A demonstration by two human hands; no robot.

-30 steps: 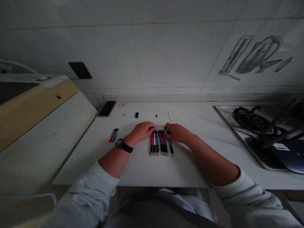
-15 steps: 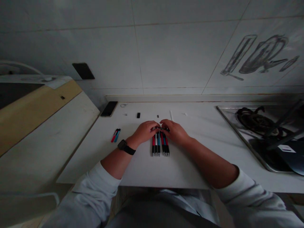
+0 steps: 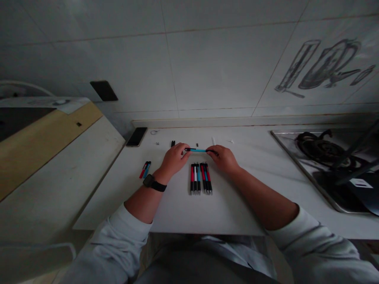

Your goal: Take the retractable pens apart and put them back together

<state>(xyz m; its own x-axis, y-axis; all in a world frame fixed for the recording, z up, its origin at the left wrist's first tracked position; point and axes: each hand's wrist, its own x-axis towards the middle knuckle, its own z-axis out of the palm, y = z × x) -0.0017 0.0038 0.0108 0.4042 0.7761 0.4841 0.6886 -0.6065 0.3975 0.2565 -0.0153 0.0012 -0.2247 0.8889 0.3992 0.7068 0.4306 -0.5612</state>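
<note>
on the white counter [image 3: 177, 213], left hand [image 3: 173, 157] and right hand [image 3: 223, 157] each grip a blue pen [image 3: 197, 150] end

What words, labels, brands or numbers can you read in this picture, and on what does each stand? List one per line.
No text is legible.
White label at the stove: too blurred to read.
Wall drawing: kitchenware sketch, no letters.
Blue pen held by left hand and right hand: print too small to tell.
Phone and watch: screens dark.
</note>
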